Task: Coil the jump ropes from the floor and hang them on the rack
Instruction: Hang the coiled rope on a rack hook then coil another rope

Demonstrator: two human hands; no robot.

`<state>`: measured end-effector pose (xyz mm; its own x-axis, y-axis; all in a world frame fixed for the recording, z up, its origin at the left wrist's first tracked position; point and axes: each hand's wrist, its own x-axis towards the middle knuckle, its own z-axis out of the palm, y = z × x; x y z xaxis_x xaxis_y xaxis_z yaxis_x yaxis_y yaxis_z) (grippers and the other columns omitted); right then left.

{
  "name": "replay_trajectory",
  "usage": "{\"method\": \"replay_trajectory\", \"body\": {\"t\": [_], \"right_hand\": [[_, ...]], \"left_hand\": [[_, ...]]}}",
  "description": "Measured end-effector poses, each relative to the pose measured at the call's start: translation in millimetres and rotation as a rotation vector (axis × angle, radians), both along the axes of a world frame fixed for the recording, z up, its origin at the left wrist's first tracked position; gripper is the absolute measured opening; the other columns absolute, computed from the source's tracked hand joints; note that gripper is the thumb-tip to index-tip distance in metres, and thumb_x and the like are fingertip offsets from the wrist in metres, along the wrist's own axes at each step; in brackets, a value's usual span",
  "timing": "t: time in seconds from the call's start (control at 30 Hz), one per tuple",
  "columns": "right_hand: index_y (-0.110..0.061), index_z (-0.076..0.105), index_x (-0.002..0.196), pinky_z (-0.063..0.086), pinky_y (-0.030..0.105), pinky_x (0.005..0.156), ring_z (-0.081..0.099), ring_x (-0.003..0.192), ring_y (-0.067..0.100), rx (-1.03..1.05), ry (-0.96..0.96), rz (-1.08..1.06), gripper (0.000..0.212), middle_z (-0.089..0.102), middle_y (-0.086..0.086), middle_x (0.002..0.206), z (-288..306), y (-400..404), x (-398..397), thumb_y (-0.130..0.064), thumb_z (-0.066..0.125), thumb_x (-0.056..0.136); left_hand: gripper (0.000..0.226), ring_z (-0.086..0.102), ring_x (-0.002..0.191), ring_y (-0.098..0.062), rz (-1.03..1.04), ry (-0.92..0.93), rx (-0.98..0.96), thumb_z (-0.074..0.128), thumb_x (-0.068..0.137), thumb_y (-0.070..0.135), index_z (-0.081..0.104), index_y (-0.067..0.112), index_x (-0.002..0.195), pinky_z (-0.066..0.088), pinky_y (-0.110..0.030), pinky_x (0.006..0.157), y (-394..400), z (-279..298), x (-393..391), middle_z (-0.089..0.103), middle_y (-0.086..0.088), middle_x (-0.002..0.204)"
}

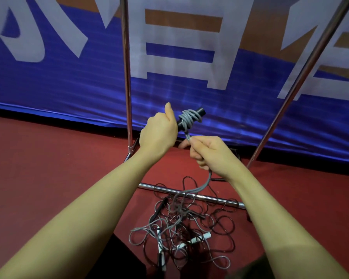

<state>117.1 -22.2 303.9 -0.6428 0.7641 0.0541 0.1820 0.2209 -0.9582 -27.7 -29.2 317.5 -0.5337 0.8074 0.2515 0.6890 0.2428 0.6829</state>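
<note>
My left hand point(159, 131) grips a black jump rope handle point(199, 113) with its thumb up. Several turns of grey rope point(188, 117) are wound around that handle. My right hand point(209, 153) grips the same grey rope just below the handle. From my right fist the rope hangs down into a tangled pile of jump ropes point(181, 228) on the red floor. The pile holds grey and dark ropes with black and white handles. The metal rack point(127, 77) stands right behind my hands.
The rack's second upright point(302, 77) slants up at the right, and its low crossbar point(189, 195) lies across the floor under the pile. A blue banner point(58, 87) with white lettering covers the wall behind. Red floor point(48, 168) spreads to the left.
</note>
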Motion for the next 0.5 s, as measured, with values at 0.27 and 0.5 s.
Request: {"method": "replay_trajectory", "body": {"t": [0.27,0.5], "right_hand": [[-0.008,0.062,0.085,0.019,0.015,0.038,0.021,0.038,0.003,-0.043,-0.039,0.049,0.03,0.03,-0.012,0.044,2,-6,1,-0.018,0.039,0.102],[-0.009,0.068,0.084,0.026,0.018,0.044,0.03,0.044,0.008,0.149,-0.201,0.046,0.016,0.039,-0.01,0.045,7,-6,14,-0.013,0.057,0.094]], "left_hand": [[0.044,0.059,0.094,-0.039,-0.048,0.496,-0.149,0.018,0.105,0.023,0.053,-0.002,0.117,0.031,-0.038,0.063,3,-12,-3,0.062,-0.021,0.104],[0.053,0.061,0.093,-0.04,-0.131,0.635,-0.199,0.023,0.105,0.029,0.064,-0.002,0.096,0.031,-0.037,0.067,2,-21,-8,0.065,-0.023,0.101]]}}
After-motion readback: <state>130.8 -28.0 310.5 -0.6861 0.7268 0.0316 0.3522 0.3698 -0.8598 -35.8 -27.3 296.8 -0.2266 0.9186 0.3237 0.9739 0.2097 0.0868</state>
